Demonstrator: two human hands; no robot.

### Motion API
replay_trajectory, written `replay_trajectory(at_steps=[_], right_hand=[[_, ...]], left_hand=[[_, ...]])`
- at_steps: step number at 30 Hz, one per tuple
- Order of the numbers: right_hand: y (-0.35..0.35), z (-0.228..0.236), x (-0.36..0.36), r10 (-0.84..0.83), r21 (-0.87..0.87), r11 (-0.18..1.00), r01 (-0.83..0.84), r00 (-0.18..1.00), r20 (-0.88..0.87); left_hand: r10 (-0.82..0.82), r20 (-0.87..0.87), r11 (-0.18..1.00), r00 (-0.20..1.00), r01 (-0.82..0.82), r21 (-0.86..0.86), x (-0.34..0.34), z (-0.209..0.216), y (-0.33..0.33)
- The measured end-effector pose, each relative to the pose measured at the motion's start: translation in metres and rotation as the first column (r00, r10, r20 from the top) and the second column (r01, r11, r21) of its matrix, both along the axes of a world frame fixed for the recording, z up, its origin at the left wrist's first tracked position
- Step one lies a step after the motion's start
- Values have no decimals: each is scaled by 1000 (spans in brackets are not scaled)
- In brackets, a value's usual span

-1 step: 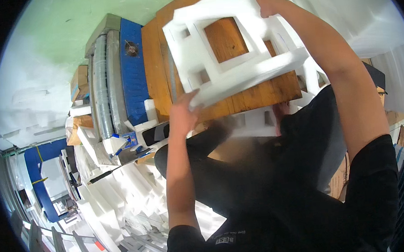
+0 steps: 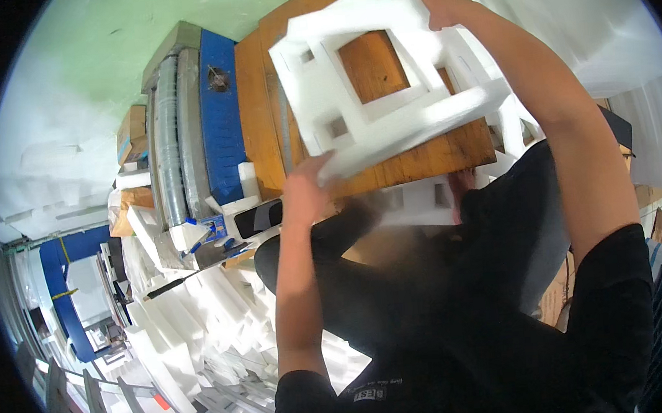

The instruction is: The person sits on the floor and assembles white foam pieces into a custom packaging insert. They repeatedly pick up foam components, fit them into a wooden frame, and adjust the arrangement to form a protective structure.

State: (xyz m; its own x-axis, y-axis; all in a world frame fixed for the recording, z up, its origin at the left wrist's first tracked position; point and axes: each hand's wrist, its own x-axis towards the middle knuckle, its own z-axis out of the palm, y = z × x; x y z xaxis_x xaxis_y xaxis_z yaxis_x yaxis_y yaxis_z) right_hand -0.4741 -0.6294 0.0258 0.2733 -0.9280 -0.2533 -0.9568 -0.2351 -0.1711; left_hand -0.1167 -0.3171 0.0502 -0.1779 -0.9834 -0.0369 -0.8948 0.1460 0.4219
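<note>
Wooden table, near edge: one white foam frame, square-windowed. Right hand clamped on far rim; left hand at near-left corner, grip unclear.

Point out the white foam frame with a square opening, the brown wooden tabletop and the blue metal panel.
White foam frame with a square opening (image 2: 417,126): head view, near bar.
Brown wooden tabletop (image 2: 453,146): head view, bare near strip.
Blue metal panel (image 2: 222,130): head view, flat middle.
</note>
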Motion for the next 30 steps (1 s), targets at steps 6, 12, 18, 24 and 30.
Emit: replay_trajectory(at_steps=[6,12,18,24,30], right_hand=[[98,88,-18,175,-586,796,150,870,461],[186,90,-60,37,-212,838,503,335,942],[188,54,-82,-28,-15,830,557,69,997],[174,66,-72,-1,-30,807,590,52,999],[173,61,-90,81,-105,686,720,68,994]], left_hand=[[14,-276,964,961,61,259,-61,21,38],[-89,-208,995,974,76,-67,-43,-9,-41],[235,205,972,950,-230,-52,-21,-61,-214],[186,361,946,914,-266,187,-16,-61,-254],[494,-11,869,869,-493,34,50,-33,-253]])
